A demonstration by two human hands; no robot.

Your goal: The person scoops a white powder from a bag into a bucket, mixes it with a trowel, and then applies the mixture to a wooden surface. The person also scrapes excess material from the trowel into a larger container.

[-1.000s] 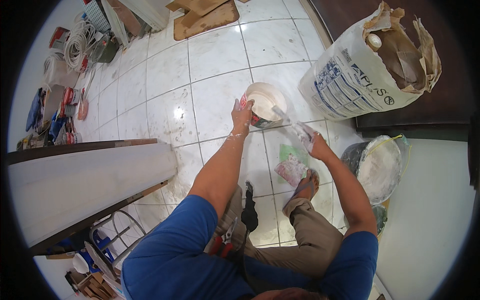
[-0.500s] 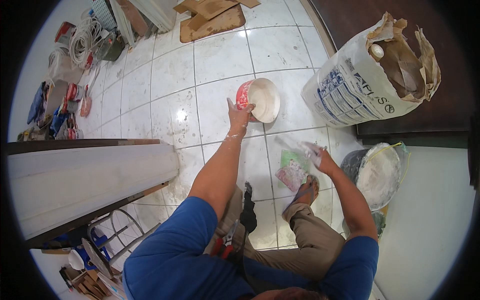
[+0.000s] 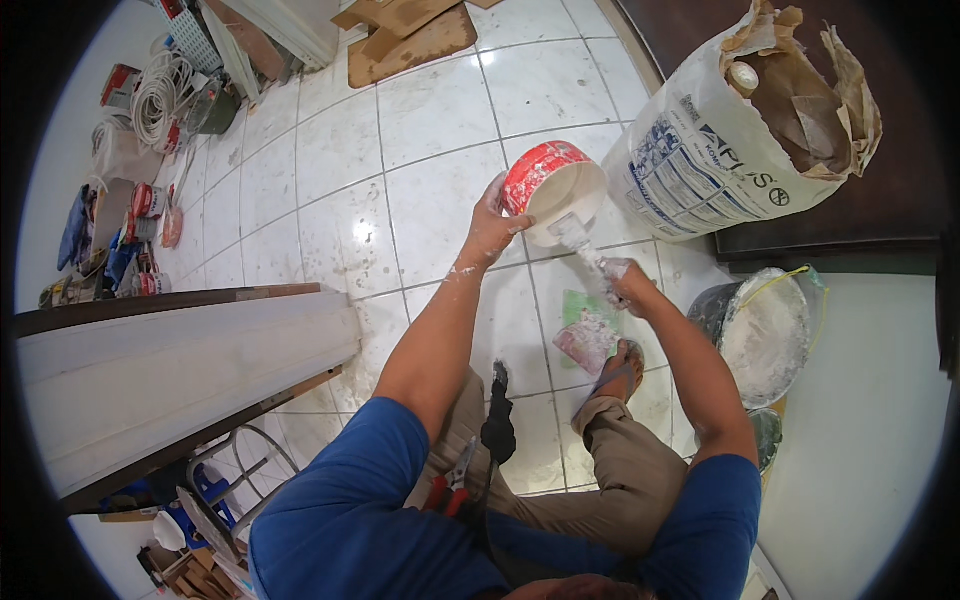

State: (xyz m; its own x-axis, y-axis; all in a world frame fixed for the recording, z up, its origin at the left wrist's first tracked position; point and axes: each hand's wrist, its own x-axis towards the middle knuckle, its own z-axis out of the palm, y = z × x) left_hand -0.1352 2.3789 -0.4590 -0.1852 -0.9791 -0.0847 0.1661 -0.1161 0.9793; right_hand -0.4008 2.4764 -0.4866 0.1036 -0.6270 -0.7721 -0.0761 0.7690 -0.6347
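Observation:
My left hand (image 3: 492,226) grips a small red-and-white tub (image 3: 545,172) by its side and holds it tilted, its open mouth turned toward my right. Pale residue coats the tub's inside. In my right hand (image 3: 624,282) is a putty knife (image 3: 574,236) smeared with white; its blade reaches the tub's lower rim. Whether the blade touches the rim, I cannot tell. Below the right hand, a green and pinkish packet (image 3: 588,337) dusted with white powder lies on the tiles beside my sandalled foot (image 3: 622,370).
A large torn-open paper sack (image 3: 690,150) stands at the far right. Nearer is a dark bucket of whitish powder (image 3: 765,335). Cardboard (image 3: 412,48) lies at the far end of the tiled floor. Coiled cable (image 3: 160,100) and tools sit far left, beyond a white panel (image 3: 190,370).
My left hand has raised and tipped the tub, turning its red side up. My right hand has brought the putty knife up and leftward to the tub's mouth.

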